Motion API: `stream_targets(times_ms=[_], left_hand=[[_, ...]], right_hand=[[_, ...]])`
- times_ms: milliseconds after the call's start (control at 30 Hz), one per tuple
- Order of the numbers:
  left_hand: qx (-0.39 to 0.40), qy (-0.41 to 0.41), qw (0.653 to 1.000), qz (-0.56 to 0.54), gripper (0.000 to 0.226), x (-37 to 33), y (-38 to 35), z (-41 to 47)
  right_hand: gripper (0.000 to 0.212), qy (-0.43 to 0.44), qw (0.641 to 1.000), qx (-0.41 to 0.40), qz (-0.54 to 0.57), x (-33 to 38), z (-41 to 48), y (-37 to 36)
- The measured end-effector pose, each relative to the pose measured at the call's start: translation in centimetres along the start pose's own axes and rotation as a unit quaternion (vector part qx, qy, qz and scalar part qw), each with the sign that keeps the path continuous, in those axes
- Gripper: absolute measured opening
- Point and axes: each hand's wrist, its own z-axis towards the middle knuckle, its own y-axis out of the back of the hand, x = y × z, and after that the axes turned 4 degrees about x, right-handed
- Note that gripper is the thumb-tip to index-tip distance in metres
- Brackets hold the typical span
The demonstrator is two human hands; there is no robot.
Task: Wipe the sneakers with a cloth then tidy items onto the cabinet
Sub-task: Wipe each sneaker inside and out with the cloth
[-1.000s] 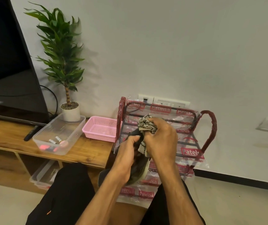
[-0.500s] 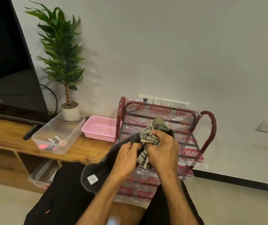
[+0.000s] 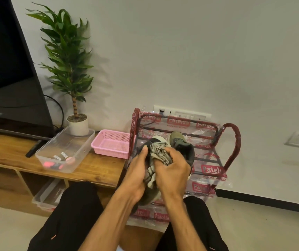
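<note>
I hold a dark olive sneaker (image 3: 150, 197) in front of me, above my lap. My left hand (image 3: 136, 171) grips it from the left side. My right hand (image 3: 174, 171) clutches a cream and black patterned cloth (image 3: 158, 153) and presses it against the shoe. A second olive and black sneaker (image 3: 182, 144) stands just behind my hands on a red wire shoe rack (image 3: 232, 140) wrapped in printed plastic. The wooden cabinet (image 3: 94, 169) runs along the left.
On the cabinet stand a clear plastic tub (image 3: 83, 140) with small items, a pink basket (image 3: 110, 147), a potted plant (image 3: 77, 122), a TV (image 3: 9, 84) and a remote (image 3: 34, 151). Another clear bin (image 3: 47, 194) sits under the cabinet. My knees fill the foreground.
The sneaker in my hands has been turned: its sole showed at lower left half a second ago and is now hidden. Both hands sit a little lower than a second ago, with the cloth still on the shoe.
</note>
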Motion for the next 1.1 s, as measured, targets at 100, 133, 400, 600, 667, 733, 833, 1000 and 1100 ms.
stream_targets(times_ms=[100,133,400,600,667,733,833,1000,1100], left_hand=[[0.016,0.010,0.999,-0.039,0.042,0.4,0.1,0.0],[0.017,0.012,0.999,-0.045,0.044,0.5,0.3,0.1],[0.007,0.014,0.999,-0.035,0.047,0.9,1.0,0.6],[0.042,0.003,0.999,-0.021,0.043,1.1,0.9,0.5],[0.046,0.014,0.999,-0.025,0.044,1.4,1.0,0.4],[0.047,0.016,0.999,-0.010,0.045,1.6,0.9,0.4],[0.049,0.011,0.999,0.008,0.043,1.7,0.9,0.4],[0.050,-0.013,0.998,0.045,0.037,1.5,1.2,0.4],[0.012,-0.036,0.999,0.013,0.036,0.3,1.9,1.1]], right_hand=[[0.031,-0.009,0.999,-0.029,-0.014,0.2,2.0,0.0],[0.031,-0.013,1.000,-0.023,-0.015,0.4,2.0,-0.1],[0.023,0.004,0.996,0.066,-0.057,0.5,1.3,0.0],[0.012,-0.071,0.994,0.081,-0.028,1.8,2.3,0.8],[0.011,-0.078,0.993,0.082,-0.019,1.5,1.8,0.6],[0.014,-0.057,0.996,0.067,-0.026,1.0,1.8,0.2],[0.017,0.004,0.997,0.034,-0.071,0.7,2.9,-0.2],[0.028,0.088,0.989,0.030,-0.117,-0.1,5.0,0.5],[0.025,0.139,0.986,0.054,-0.072,-1.5,3.2,0.9]])
